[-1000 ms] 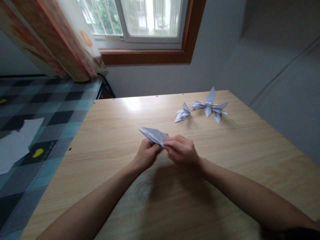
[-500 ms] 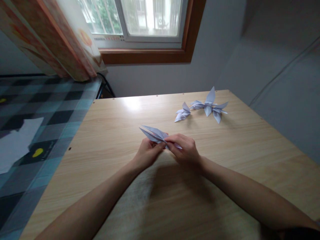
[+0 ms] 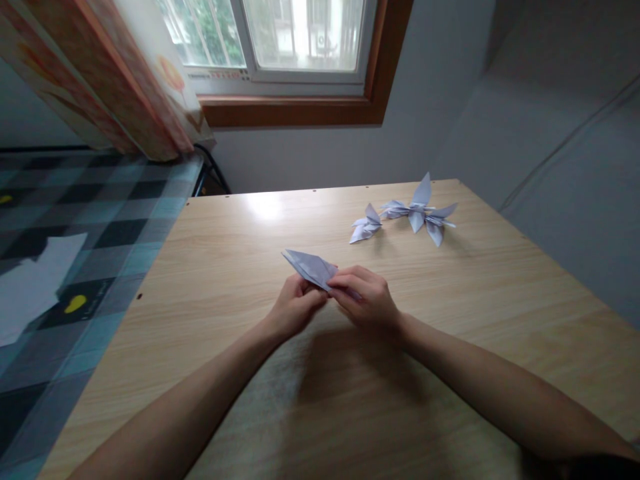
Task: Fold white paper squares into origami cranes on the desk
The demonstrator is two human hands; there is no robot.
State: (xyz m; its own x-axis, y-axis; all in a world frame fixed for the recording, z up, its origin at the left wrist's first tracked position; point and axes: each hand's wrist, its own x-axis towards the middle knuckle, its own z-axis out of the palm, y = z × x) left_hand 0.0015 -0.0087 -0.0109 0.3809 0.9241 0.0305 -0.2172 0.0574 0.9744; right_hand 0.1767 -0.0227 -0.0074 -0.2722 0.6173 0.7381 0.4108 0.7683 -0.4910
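A pale folded paper piece [image 3: 311,267], long and pointed toward the left, is held just above the wooden table [image 3: 210,280] at its middle. My left hand [image 3: 295,310] pinches it from below and the left. My right hand [image 3: 365,300] pinches its right end, fingers pressed together over the paper. The right end of the paper is hidden under those fingers.
Two finished folded paper figures lie at the table's far right: a small one [image 3: 366,225] and a larger winged one [image 3: 421,212]. A bed with a checked cover [image 3: 75,227] and a white sheet [image 3: 30,287] stands to the left. A window [image 3: 280,40] and curtain [image 3: 115,87] are behind.
The paper's layers, slightly spread half a second ago, now lie flatter together. Both hands stayed in nearly the same place with small finger shifts.
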